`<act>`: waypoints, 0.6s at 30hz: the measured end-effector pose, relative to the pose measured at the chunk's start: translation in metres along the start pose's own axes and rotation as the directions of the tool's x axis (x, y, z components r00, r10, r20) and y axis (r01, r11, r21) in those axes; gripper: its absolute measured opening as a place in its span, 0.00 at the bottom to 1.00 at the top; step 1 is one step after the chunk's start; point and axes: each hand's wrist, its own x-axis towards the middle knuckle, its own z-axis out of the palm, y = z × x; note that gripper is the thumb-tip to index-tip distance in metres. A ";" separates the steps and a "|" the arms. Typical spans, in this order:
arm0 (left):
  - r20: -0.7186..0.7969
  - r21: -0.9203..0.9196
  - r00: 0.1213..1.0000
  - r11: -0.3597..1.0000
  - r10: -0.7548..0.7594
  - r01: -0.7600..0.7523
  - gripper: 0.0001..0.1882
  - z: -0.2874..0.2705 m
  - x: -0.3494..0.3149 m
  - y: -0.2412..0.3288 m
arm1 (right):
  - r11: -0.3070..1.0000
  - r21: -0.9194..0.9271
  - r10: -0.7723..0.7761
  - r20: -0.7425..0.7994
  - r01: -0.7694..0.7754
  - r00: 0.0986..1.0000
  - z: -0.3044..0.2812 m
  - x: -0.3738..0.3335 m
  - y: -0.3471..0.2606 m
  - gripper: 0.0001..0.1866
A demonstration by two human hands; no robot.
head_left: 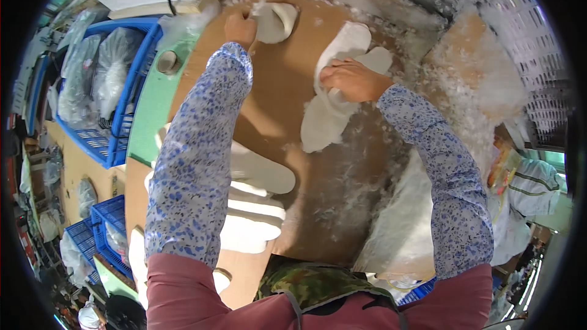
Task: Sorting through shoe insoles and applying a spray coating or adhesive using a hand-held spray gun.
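My left hand [240, 29] is closed at the far left of the brown work surface [275, 95]. Its fingers grip the edge of a curled white insole [282, 18]. Farther right, my right hand [354, 80] is bent over white insoles [321, 123] that cross one another, its fingers pinching the middle of them. How many layers lie under it is hidden. Several more white insoles [263, 171] lie in a stack beside my left forearm, which covers part of them.
White fluff [422, 61] is scattered along the surface's right side and far edge. On the left stands a blue plastic crate [113, 157] with clear bags inside. A small round container [167, 62] sits on a green strip. A white slatted basket [544, 79] is at far right.
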 end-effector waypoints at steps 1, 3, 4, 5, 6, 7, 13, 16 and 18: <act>-0.045 -0.019 0.982 0.983 0.181 -0.182 0.14 -0.018 0.000 0.008 | 1.000 0.000 0.000 -0.038 0.000 0.999 -0.002 -0.001 0.002 0.10; -0.011 -0.114 0.970 0.963 0.243 -0.243 0.15 -0.067 -0.002 0.018 | 0.998 -0.065 0.008 -0.105 -0.015 0.994 -0.010 0.003 -0.007 0.09; 0.052 -0.255 0.955 0.928 0.292 -0.270 0.15 -0.083 -0.004 0.032 | 0.990 -0.122 0.052 -0.128 -0.068 0.990 -0.018 -0.001 -0.010 0.09; 0.126 -0.412 0.957 0.891 0.263 -0.191 0.14 -0.099 -0.015 0.042 | 0.988 -0.078 0.128 -0.088 -0.135 0.988 -0.030 -0.005 -0.009 0.09; 0.115 -0.407 0.951 0.887 0.288 -0.219 0.14 -0.108 -0.027 0.060 | 0.986 -0.093 0.128 -0.113 -0.139 0.985 -0.044 -0.020 -0.005 0.09; 0.170 -0.484 0.934 0.852 0.315 -0.199 0.14 -0.119 -0.039 0.078 | 0.984 0.043 0.179 -0.266 -0.174 0.947 -0.061 -0.036 -0.003 0.10; 0.187 -0.105 0.850 0.871 0.492 -0.481 0.12 -0.178 -0.104 0.135 | 0.617 0.784 0.495 -0.460 0.075 0.737 -0.157 -0.099 -0.032 0.15; 0.265 0.233 0.772 0.739 0.577 -0.632 0.12 -0.161 -0.125 0.159 | 0.940 0.105 0.333 -0.477 -0.324 0.813 -0.134 -0.123 -0.021 0.15; 0.157 -0.228 0.846 0.853 0.509 -0.470 0.13 -0.168 -0.148 0.188 | 0.769 0.633 0.465 -0.652 0.091 0.599 -0.147 -0.112 -0.044 0.16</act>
